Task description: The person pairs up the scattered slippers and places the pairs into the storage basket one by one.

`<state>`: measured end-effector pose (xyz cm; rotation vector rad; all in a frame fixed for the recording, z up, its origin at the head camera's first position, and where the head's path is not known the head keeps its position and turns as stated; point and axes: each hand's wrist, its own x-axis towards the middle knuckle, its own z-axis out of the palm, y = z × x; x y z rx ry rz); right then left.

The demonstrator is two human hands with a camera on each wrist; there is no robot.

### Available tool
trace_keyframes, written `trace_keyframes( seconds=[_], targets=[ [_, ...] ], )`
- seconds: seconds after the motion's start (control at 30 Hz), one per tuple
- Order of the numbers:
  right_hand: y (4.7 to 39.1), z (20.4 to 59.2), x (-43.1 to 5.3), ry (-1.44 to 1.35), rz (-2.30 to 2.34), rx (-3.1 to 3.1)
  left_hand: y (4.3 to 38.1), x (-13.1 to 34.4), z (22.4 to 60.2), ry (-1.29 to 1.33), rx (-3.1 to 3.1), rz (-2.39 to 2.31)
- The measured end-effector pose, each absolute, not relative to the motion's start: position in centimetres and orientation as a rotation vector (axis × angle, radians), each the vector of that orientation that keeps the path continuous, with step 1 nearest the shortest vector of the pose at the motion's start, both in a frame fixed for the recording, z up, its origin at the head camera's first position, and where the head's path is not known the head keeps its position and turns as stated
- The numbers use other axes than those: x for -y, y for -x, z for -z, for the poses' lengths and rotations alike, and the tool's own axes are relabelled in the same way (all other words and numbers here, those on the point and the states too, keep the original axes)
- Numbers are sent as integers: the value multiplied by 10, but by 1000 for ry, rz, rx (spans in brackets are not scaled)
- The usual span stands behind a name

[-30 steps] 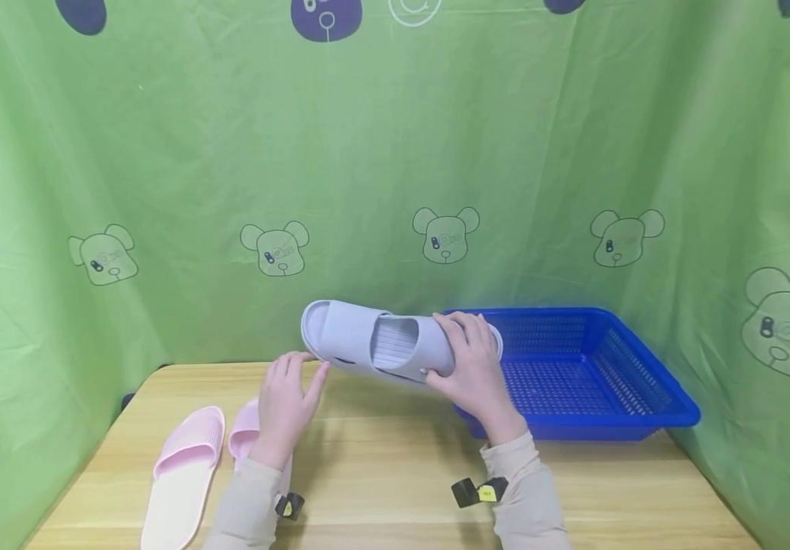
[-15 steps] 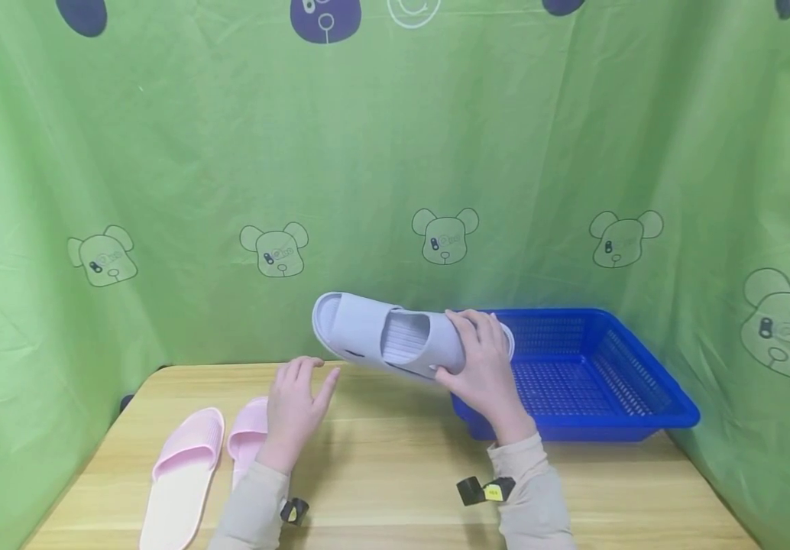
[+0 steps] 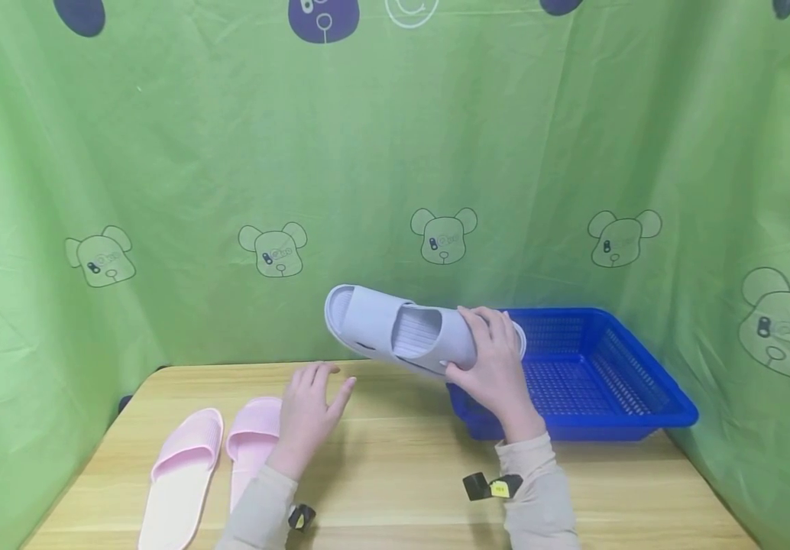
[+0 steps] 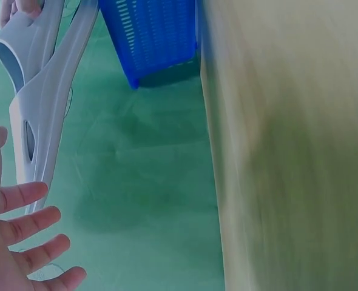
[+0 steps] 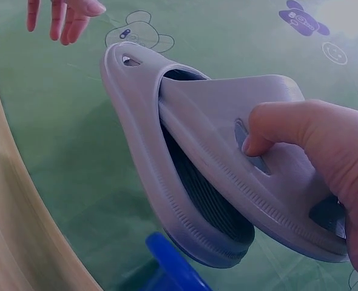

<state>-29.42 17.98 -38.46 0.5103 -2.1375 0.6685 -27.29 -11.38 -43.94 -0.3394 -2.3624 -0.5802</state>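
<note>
Two pale grey slippers are nested, the toe of one [image 5: 215,121] pushed under the strap of the other [image 5: 136,103]. My right hand [image 3: 498,374] grips the pair at its right end, thumb bent against a slot in the strap in the right wrist view. The pair [image 3: 374,317] is held up above the table, its left end tilted higher, its right end overlapping the basket in the head view. Apart from it, to the lower left, my left hand [image 3: 309,412] holds nothing, its fingers spread [image 4: 36,224] in the left wrist view.
A blue mesh basket [image 3: 615,422] stands at the back right of the wooden table [image 3: 395,473]. On the left lie a pink slipper with a cream sole [image 3: 189,443] and a second pink slipper [image 3: 254,428], partly behind my left arm. Green curtain [image 3: 367,137] surrounds the table.
The grey slippers have moved right and slightly up in my right hand. My left hand, earlier at their left end, has come away from them and shifted a little right and down.
</note>
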Motion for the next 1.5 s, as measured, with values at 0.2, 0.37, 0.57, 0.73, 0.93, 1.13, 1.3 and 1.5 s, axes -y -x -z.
trace_keyframes(
  seconds=[0.2,0.37,0.57,0.73,0.93,1.13,1.3,1.5],
  targets=[
    [293,384,-188,-475,-705,2137,270,106,440,355,2402,568],
    [293,384,-196,-417,-745,2166,268,101,442,387,2399,565],
    [292,384,-206,-377,-746,2173,268,97,445,404,2393,569],
    [292,384,-213,-365,-755,2175,267,94,448,418,2401,568],
    [292,382,-222,-357,-744,2166,266,90,448,437,2395,562],
    [292,381,-232,-361,-721,2158,266,85,447,476,2401,536],
    [291,381,-241,-360,-704,2158,266,81,449,519,2396,506],
    [290,381,-250,-370,-679,2168,266,75,453,576,2343,471]
  ],
)
